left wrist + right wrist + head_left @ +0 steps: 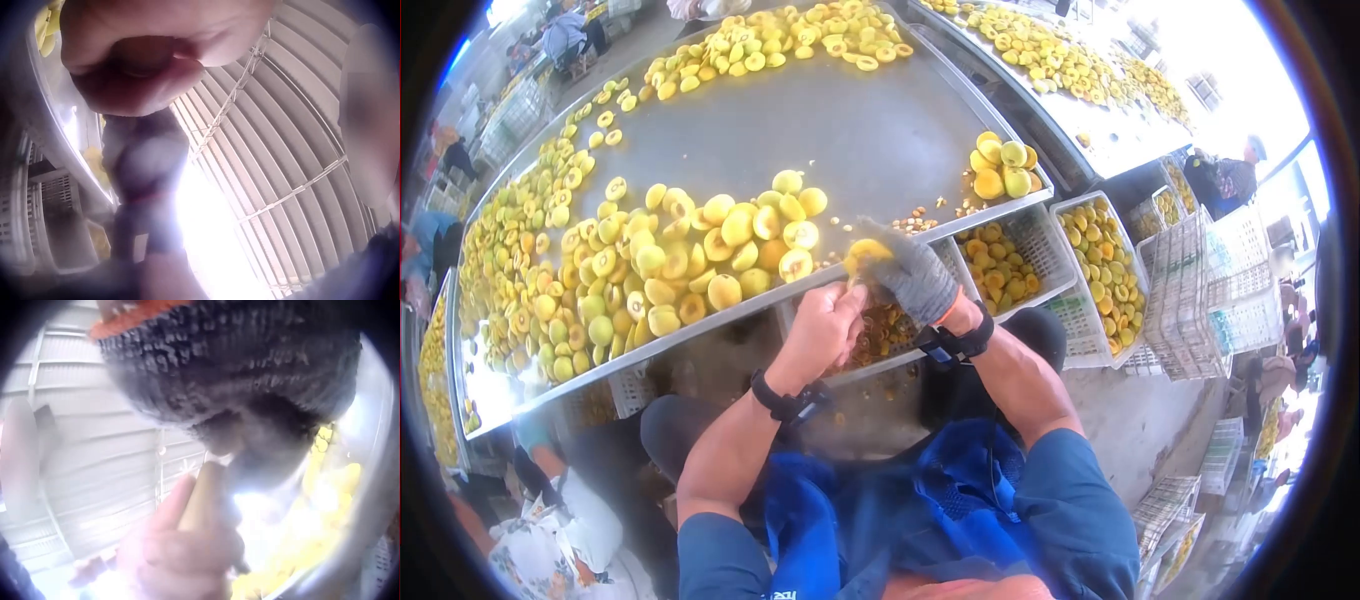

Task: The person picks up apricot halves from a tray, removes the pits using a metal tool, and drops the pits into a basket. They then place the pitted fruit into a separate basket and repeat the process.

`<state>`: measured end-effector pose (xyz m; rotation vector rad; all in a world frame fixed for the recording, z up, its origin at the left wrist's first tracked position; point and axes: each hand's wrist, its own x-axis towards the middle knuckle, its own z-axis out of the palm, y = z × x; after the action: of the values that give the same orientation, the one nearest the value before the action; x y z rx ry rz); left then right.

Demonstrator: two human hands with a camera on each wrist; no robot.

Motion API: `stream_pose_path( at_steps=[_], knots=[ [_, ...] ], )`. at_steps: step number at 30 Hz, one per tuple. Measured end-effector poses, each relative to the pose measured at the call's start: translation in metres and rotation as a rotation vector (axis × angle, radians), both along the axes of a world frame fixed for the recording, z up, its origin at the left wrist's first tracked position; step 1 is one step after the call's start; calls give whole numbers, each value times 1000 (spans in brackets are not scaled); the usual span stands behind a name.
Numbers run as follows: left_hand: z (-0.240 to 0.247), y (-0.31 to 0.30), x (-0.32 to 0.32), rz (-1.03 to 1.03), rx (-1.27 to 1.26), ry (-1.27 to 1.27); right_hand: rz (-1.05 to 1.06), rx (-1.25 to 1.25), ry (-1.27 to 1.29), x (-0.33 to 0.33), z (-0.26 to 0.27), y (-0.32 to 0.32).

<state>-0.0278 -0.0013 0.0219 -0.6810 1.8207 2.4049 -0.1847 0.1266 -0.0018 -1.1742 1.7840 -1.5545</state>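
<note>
**Hidden or unclear**
- Left wrist view: blurred and backlit. The left hand point(825, 328) fills the top of the frame as a closed fist, and what it holds is not visible there.
- Right wrist view: the glove blocks the upper half. Glare washes out the lower right, leaving only yellow blobs.
- Head view: the left hand's fingertips are hidden behind its knuckles. The forearms cover part of the crate below them.

**Hands**
- Left hand: bare, with fingers curled tightly round a tan handle point(205, 490). Only a short length shows, and its working end cannot be made out.
- Right hand point(912, 278): in a grey knit glove, with fingers wrapped round a yellow fruit point(863, 255).
- The fruit sits just off the near edge of the metal table point(860, 130), above the crates. It is touching or just beside the left hand.

**Containers, left to right**
- Metal table: a large pile of fruit halves point(630, 270) lies along its left and near edges. Loose pits point(915, 222) lie by the near edge, and a small heap point(1000, 165) sits at the near right corner.
- Crate under the hands point(870, 368): holds a darker orange-brown mass, too small to identify.
- Middle crate point(1040, 235): holds yellow halves.
- Right crate point(1085, 322): holds yellow halves and is nearly full.
- Stacked crates point(1185, 300): stand beside the right crate, and their contents are not visible.
</note>
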Motion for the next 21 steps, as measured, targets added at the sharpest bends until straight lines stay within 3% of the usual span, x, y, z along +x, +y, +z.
stream_pose_path(
  at_steps=[4, 8, 11, 13, 16, 21],
  knots=[
    [1, 4, 4, -92, -174, -20, 109, 41, 197, -10, 8, 14],
    [4, 7, 4, -79, 32, -85, 132, 176, 340, -10, 16, 16],
    [4, 12, -2, -26, 250, -97, 52, 67, 417, -11, 2, 14],
    [6, 13, -2, -21, 299, -88, 90, 73, 277, -15, 6, 16],
    [2, 17, -4, -90, -116, -38, 116, 79, 274, -22, -3, 17],
    [5, 17, -6, -66, 2, -82, 65, 93, 360, -20, -5, 15]
  ],
)
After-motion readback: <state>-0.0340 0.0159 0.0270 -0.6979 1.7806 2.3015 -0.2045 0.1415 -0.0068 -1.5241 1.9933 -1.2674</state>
